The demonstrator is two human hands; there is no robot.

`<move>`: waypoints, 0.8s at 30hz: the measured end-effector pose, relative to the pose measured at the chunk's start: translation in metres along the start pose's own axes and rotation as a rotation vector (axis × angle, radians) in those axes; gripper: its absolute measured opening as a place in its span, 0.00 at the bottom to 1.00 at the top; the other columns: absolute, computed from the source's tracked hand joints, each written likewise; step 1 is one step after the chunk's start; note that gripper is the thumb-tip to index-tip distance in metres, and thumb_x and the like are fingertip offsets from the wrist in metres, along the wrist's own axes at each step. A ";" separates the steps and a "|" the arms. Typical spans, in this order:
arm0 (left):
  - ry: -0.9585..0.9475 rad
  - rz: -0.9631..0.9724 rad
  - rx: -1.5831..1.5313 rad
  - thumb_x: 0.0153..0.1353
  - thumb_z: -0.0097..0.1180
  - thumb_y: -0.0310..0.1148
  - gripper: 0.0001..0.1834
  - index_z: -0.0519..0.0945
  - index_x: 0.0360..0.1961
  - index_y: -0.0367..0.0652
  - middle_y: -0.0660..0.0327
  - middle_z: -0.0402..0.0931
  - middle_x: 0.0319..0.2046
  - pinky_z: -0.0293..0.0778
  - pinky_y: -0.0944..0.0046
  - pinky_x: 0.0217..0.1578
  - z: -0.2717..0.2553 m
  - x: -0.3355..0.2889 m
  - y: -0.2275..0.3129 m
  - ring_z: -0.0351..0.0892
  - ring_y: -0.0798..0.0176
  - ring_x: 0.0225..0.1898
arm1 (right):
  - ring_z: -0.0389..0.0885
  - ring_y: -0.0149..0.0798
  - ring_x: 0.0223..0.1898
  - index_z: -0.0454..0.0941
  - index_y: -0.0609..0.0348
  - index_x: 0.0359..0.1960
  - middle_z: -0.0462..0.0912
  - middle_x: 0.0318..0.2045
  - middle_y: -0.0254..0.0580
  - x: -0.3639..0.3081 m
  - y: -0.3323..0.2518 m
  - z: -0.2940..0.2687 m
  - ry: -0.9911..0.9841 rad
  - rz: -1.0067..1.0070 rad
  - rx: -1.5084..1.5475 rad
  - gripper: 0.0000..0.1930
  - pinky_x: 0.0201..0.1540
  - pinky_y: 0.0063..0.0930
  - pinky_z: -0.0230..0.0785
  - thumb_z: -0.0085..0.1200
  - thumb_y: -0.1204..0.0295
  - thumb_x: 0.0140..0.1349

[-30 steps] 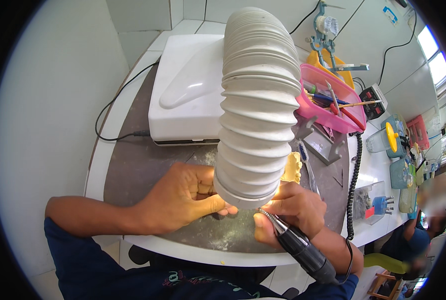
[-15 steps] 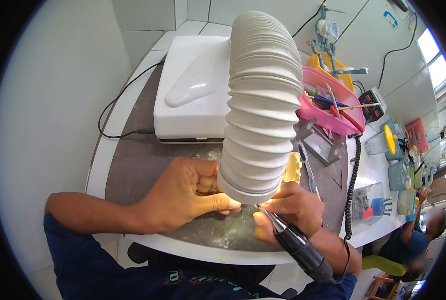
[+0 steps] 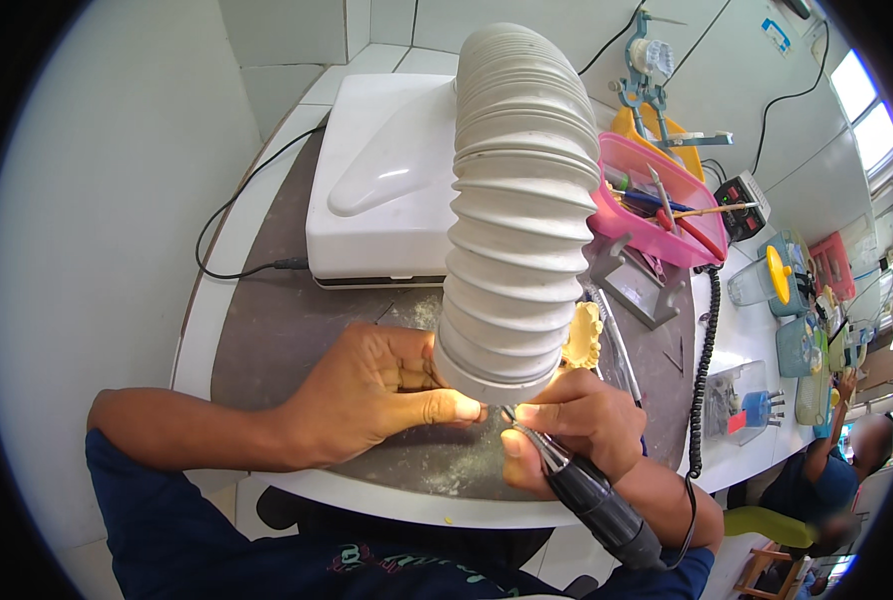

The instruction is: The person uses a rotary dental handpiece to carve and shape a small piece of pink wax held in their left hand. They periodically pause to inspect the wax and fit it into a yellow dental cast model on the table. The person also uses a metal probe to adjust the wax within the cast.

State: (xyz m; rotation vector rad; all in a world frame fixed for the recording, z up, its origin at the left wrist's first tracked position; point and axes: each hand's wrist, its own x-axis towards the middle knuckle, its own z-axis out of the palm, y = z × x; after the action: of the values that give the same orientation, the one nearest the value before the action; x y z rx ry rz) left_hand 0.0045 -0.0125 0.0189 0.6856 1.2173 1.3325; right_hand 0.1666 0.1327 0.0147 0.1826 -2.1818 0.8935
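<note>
My right hand [image 3: 595, 420] grips a black rotary handpiece [image 3: 603, 505] with a metal nose, tilted so its tip points up and left toward my other hand. My left hand [image 3: 382, 400] is closed in a pinch, thumb against fingers. Whatever it holds is hidden behind the mouth of the white ribbed suction hose [image 3: 517, 220], which hangs directly over both hands. The handpiece tip sits close to my left fingertips; whether it touches anything is too small to tell. A yellow dental cast [image 3: 583, 335] lies just beyond my right hand, partly covered by the hose.
A white dust extractor [image 3: 382, 230] stands behind my left hand. Back right are a pink tray [image 3: 667, 240] of tools, a grey handpiece rest [image 3: 639, 290] and a blue articulator [image 3: 643, 85]. A black coiled cord [image 3: 702, 400] runs down the right side. Another person [image 3: 837, 490] sits far right.
The handpiece and my right hand have shifted slightly left, toward my left hand. The view has moved a little; both hands keep their grips.
</note>
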 end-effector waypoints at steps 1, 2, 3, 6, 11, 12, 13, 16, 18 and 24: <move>0.001 0.000 0.003 0.55 0.64 0.16 0.15 0.80 0.45 0.33 0.57 0.83 0.40 0.80 0.65 0.48 -0.001 0.000 -0.001 0.82 0.66 0.44 | 0.83 0.36 0.21 0.78 0.62 0.35 0.83 0.25 0.45 0.000 -0.001 0.000 0.003 0.003 -0.005 0.14 0.22 0.22 0.73 0.70 0.79 0.46; 0.003 0.001 0.006 0.55 0.64 0.16 0.15 0.80 0.45 0.33 0.57 0.83 0.40 0.80 0.65 0.49 -0.001 0.001 -0.002 0.82 0.66 0.44 | 0.83 0.36 0.21 0.78 0.62 0.34 0.83 0.25 0.45 0.000 -0.001 0.000 -0.014 0.007 -0.002 0.14 0.22 0.23 0.73 0.70 0.79 0.46; -0.012 0.016 0.019 0.57 0.63 0.18 0.15 0.79 0.46 0.33 0.57 0.83 0.41 0.79 0.66 0.48 -0.001 0.000 -0.002 0.82 0.67 0.44 | 0.83 0.36 0.21 0.78 0.63 0.34 0.83 0.25 0.45 0.000 -0.002 -0.001 -0.030 0.011 0.001 0.14 0.22 0.23 0.73 0.70 0.78 0.46; -0.049 0.042 0.030 0.62 0.60 0.22 0.14 0.78 0.49 0.32 0.55 0.84 0.42 0.78 0.68 0.48 -0.001 0.000 -0.002 0.82 0.68 0.44 | 0.83 0.36 0.21 0.78 0.63 0.34 0.83 0.25 0.45 0.001 -0.003 -0.001 -0.041 0.021 -0.004 0.14 0.23 0.23 0.73 0.70 0.78 0.46; -0.059 0.033 -0.014 0.63 0.59 0.21 0.14 0.77 0.49 0.32 0.55 0.83 0.43 0.78 0.68 0.49 -0.001 0.001 -0.003 0.82 0.67 0.45 | 0.83 0.36 0.22 0.79 0.63 0.33 0.83 0.25 0.45 0.001 -0.002 0.000 -0.033 0.013 -0.010 0.13 0.23 0.24 0.73 0.70 0.78 0.47; -0.063 0.030 -0.017 0.63 0.59 0.21 0.14 0.76 0.49 0.32 0.55 0.83 0.43 0.78 0.68 0.49 -0.002 0.002 -0.003 0.82 0.67 0.45 | 0.83 0.36 0.22 0.79 0.63 0.33 0.83 0.25 0.45 0.001 -0.002 0.000 -0.034 0.014 -0.010 0.13 0.23 0.24 0.73 0.70 0.78 0.47; -0.063 0.028 -0.020 0.63 0.59 0.21 0.14 0.76 0.49 0.32 0.55 0.83 0.43 0.78 0.68 0.50 -0.002 0.002 -0.003 0.82 0.67 0.45 | 0.83 0.36 0.22 0.79 0.63 0.33 0.83 0.25 0.45 0.002 -0.002 0.000 -0.037 0.013 -0.007 0.13 0.23 0.24 0.73 0.70 0.78 0.47; -0.060 0.032 -0.057 0.63 0.59 0.21 0.14 0.76 0.50 0.32 0.55 0.83 0.43 0.79 0.67 0.49 0.000 0.001 -0.004 0.82 0.67 0.45 | 0.83 0.36 0.22 0.79 0.63 0.33 0.83 0.25 0.45 0.002 -0.002 -0.002 -0.067 -0.009 -0.008 0.13 0.23 0.24 0.73 0.71 0.77 0.47; -0.067 0.017 -0.086 0.63 0.59 0.21 0.14 0.76 0.50 0.33 0.55 0.83 0.42 0.79 0.67 0.49 0.000 0.001 -0.004 0.82 0.67 0.45 | 0.83 0.36 0.22 0.79 0.63 0.34 0.83 0.25 0.45 0.002 -0.001 -0.002 -0.054 -0.011 -0.007 0.14 0.23 0.24 0.73 0.71 0.77 0.47; -0.094 -0.038 -0.095 0.64 0.60 0.24 0.14 0.77 0.49 0.33 0.57 0.82 0.41 0.80 0.67 0.45 -0.003 0.000 -0.002 0.82 0.68 0.43 | 0.83 0.35 0.22 0.79 0.62 0.34 0.83 0.25 0.45 0.002 0.000 -0.002 -0.058 -0.003 0.007 0.14 0.22 0.23 0.73 0.72 0.77 0.47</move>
State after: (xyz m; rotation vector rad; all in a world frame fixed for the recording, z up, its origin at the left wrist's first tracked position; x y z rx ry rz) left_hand 0.0023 -0.0135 0.0164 0.6474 1.0805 1.3037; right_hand 0.1664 0.1347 0.0169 0.2176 -2.2318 0.9045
